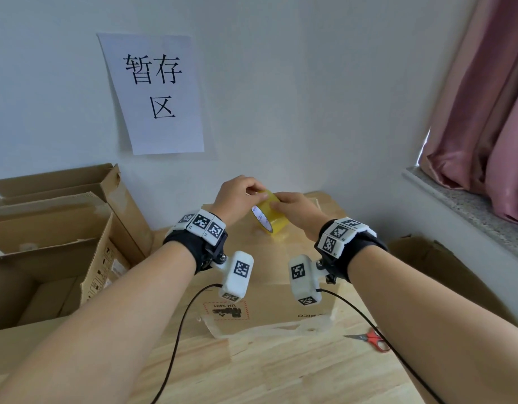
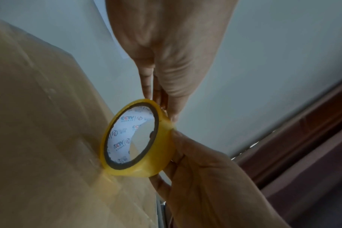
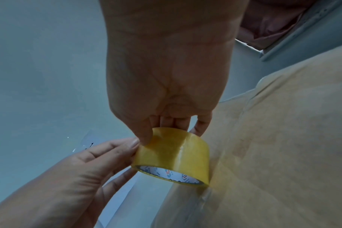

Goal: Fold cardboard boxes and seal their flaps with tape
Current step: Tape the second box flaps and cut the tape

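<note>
Both forearms reach out from the bottom of the head view, and between the hands stands the roll of yellow tape [image 1: 270, 214], upright on its edge on top of the closed cardboard box [image 1: 281, 258]. Right hand [image 1: 298, 208] grips the roll from its right side — thumb on the yellow band nearest the left hand, the other fingers [image 3: 174, 121] curled over the roll's far side, clamped on it. Left hand [image 1: 237, 196] meets it from the opposite side, its fingertips [image 3: 134, 144] pressed together against the band just beside the right thumb; whether they pinch a loose end of tape I cannot tell. The left wrist view shows the roll's white printed core [image 2: 131, 135] facing that camera and its lower rim touching the cardboard.

Outward from the fingers, the box lies on a pale wooden tabletop [image 1: 281, 368]. Red-handled scissors [image 1: 371, 339] lie on it to the right, nearer the person than the fingers and well apart from them. Left of the left hand stand open cardboard boxes [image 1: 62, 243] — flaps up. Beyond the fingers, a paper sign [image 1: 155, 94] hangs on the white wall, and a pink curtain [image 1: 491, 112] hangs far to the right.
</note>
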Demonstrator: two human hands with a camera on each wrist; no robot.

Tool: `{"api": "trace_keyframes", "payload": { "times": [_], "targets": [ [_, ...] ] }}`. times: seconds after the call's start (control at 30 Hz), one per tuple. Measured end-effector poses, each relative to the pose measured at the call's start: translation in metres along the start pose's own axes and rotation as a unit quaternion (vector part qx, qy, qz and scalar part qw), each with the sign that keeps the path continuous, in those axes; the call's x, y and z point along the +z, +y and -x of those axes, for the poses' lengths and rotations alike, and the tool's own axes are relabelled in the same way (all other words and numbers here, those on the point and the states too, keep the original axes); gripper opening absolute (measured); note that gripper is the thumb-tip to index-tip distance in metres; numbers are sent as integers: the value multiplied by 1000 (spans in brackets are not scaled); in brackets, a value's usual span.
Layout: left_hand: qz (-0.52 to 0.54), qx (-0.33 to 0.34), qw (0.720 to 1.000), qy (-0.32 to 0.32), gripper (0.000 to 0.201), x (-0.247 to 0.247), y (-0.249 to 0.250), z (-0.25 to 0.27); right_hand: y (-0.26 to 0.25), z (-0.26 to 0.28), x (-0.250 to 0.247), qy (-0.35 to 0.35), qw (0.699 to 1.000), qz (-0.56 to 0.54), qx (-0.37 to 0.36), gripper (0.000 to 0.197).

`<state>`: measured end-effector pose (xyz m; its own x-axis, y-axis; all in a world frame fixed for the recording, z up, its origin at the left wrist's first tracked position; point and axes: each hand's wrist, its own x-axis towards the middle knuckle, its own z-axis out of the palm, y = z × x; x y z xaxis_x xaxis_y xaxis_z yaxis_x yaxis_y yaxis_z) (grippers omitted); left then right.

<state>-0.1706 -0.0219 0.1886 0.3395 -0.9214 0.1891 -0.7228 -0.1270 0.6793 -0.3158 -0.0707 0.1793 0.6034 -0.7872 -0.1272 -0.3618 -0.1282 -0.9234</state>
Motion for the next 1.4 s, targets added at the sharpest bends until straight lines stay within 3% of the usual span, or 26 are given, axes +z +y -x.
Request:
{"api": "trace_keyframes", "payload": {
  "times": [0.1, 0.47, 0.6, 0.67, 0.83, 1.0, 1.1, 1.2, 1.4],
  "targets": [
    [-10, 31, 999, 16, 7, 2, -1, -1, 1, 2, -1, -7, 1000, -11, 4, 25],
    [-101, 140, 984, 32, 12, -1, -8, 8, -1, 1, -2, -16, 1000, 9, -4, 25],
    [-87, 148, 985, 4, 13, -3, -4, 15, -1, -2, 1, -11, 1000, 17, -4, 34],
    [-82, 141, 986, -18, 12, -3, 1, 15, -1, -3, 1, -5, 1000, 18, -6, 41],
    [-60, 123, 991, -8, 9, -15, 4, 6, -1, -4, -2, -12, 1000, 20, -12, 29],
    [-21, 87, 995, -41, 8, -14, -1, 9, 12, -5, -2, 10, 998, 53, 11, 36],
    [19, 58, 998, -11, 10, -14, -3, 10, 16, -6, -3, -14, 999, 49, 15, 39],
    [65, 19, 997, 22, 11, -15, -7, 5, 16, -6, -6, -41, 998, 45, 5, 21],
    [197, -39, 979, 30, 7, -12, -17, 6, 9, -4, -4, 17, 998, 44, -34, 20]
  ]
}}
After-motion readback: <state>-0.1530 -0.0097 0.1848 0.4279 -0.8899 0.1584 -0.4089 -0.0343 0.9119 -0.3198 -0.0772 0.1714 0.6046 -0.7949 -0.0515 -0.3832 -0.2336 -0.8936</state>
